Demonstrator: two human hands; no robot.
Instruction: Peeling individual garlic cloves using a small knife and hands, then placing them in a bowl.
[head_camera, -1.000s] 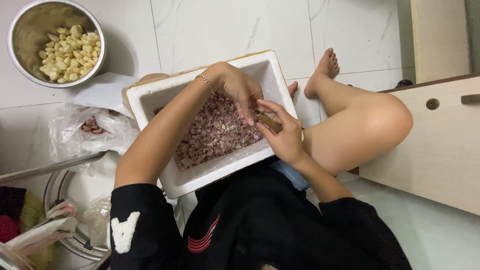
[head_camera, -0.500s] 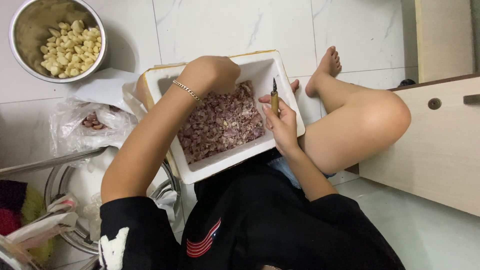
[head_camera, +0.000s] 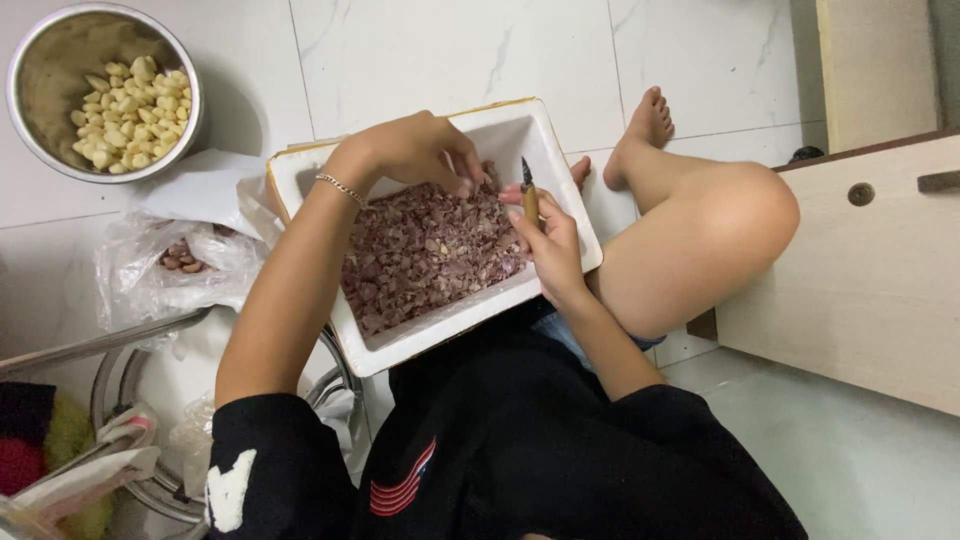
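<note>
Left hand (head_camera: 415, 152) reaches over the white foam box (head_camera: 545, 135) at the centre of the frame, fingers curled downward and bunched, tips dipping into the purplish garlic skins (head_camera: 420, 255) near the box's upper right corner; whether anything is pinched between those fingertips cannot be told, the knuckles hide it; a thin bracelet (head_camera: 341, 189) sits on the wrist. Right hand (head_camera: 548, 250) rests on the box's right rim, closed round a small knife (head_camera: 528, 190) with a wooden handle, thumb pressed along the handle, dark blade pointing up toward the top of the frame, just beside the left fingertips but apart from them. The box is tilted across the person's lap, skins heaped mostly in its middle and lower left. Upper left of the frame: a steel bowl (head_camera: 40, 70) on the tiled floor, holding peeled garlic cloves (head_camera: 125, 115) piled to its right side. Below it, a crumpled clear plastic bag (head_camera: 130, 280) with a few brownish unpeeled cloves (head_camera: 182, 258) inside. Bare knee (head_camera: 725, 235) bent at right, beside a pale wooden cabinet (head_camera: 870, 270).
</note>
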